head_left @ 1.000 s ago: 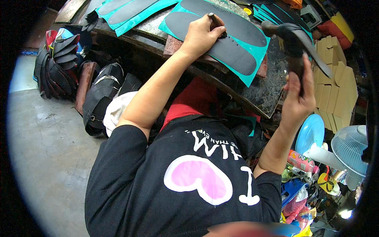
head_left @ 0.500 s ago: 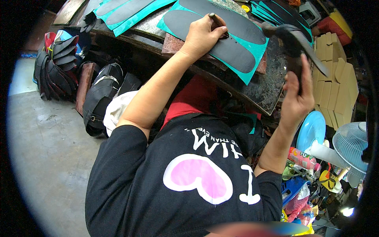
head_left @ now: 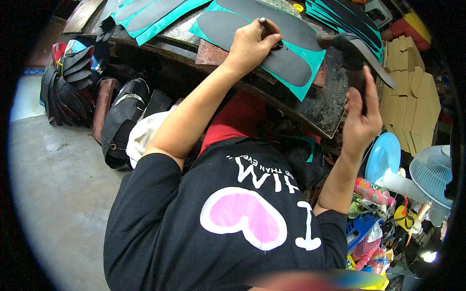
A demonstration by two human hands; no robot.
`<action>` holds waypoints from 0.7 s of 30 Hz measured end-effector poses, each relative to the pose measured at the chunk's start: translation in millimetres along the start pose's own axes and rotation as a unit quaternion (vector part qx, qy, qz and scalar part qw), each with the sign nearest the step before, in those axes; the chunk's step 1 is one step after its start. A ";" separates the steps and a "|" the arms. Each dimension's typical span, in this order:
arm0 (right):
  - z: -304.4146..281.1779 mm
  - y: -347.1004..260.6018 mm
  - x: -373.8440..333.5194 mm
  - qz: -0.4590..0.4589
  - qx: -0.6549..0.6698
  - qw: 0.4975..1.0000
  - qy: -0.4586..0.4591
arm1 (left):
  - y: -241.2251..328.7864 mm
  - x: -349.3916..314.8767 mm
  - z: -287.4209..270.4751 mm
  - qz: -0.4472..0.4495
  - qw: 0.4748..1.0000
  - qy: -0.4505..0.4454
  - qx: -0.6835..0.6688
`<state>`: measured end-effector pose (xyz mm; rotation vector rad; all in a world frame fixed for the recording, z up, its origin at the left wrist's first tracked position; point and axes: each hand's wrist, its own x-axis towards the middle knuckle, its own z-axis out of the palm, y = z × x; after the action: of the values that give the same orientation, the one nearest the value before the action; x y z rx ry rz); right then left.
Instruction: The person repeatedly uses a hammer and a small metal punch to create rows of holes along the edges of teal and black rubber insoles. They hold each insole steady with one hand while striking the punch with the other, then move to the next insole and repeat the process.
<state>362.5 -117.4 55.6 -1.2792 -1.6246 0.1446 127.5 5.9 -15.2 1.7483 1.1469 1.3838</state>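
Note:
My left hand (head_left: 246,51) is closed around a short dark punch (head_left: 263,21), its worn metal end showing above the fingers. The punch's lower end meets a dark grey sole-shaped piece (head_left: 290,68). This piece lies on a teal sheet (head_left: 304,91), beside a second sole shape (head_left: 296,34), on a reddish stone block (head_left: 206,53) on the workbench. To the right, above the bench corner, my right hand (head_left: 363,119) grips a hammer (head_left: 365,52) by its dark handle. The hammer's broad head is raised and apart from the punch, slightly blurred.
More teal sheets with dark soles lie at the bench's back left (head_left: 155,19) and back right (head_left: 347,26). Folded cardboard (head_left: 405,97) and a fan (head_left: 432,172) stand on the right. Black bundled straps (head_left: 70,89) and a black bag (head_left: 128,119) sit left below the bench.
The hammer and my right hand have shifted slightly left, with the hammer still raised. My left hand keeps the punch in nearly the same spot on the sole.

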 end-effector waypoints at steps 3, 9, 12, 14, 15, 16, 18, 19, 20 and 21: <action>-17.4 -20.4 -3.8 0.059 0.062 0.996 0.039 | 2.2 0.3 -0.6 0.042 0.997 -0.030 0.063; 13.7 -3.1 -12.0 -0.040 -0.137 0.987 -0.078 | 12.5 -7.7 17.4 0.264 0.930 -0.020 0.257; 19.2 13.2 -15.0 0.030 -0.066 0.997 -0.035 | 10.1 -5.0 12.7 0.123 0.983 0.047 0.129; 15.8 18.3 -15.7 0.036 -0.068 0.996 -0.037 | 5.3 2.4 -2.2 -0.030 0.994 0.100 -0.019; 13.1 18.7 -16.0 0.067 -0.056 0.995 -0.048 | 3.2 4.4 -8.0 0.006 0.983 0.130 -0.133; 12.2 18.7 -15.8 0.097 -0.043 0.993 -0.051 | 0.6 6.1 -14.7 0.008 0.984 0.130 -0.123; 13.2 17.1 -13.4 0.115 -0.025 0.991 -0.057 | -3.9 8.2 -24.7 -0.001 0.990 0.114 -0.077; 15.1 16.0 -10.5 0.123 -0.016 0.990 -0.059 | -5.5 7.6 -25.8 -0.017 0.995 0.090 -0.029; 17.2 13.9 -7.5 0.116 -0.011 0.991 -0.061 | -7.0 7.1 -27.0 -0.019 0.997 0.074 0.017; 19.8 11.8 -3.1 0.097 -0.006 0.993 -0.059 | -8.3 6.8 -27.5 -0.027 0.996 0.054 0.064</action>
<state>355.1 -105.7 37.0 -1.4612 -1.6007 0.3359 99.4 14.5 -12.5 1.7333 1.3587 1.4154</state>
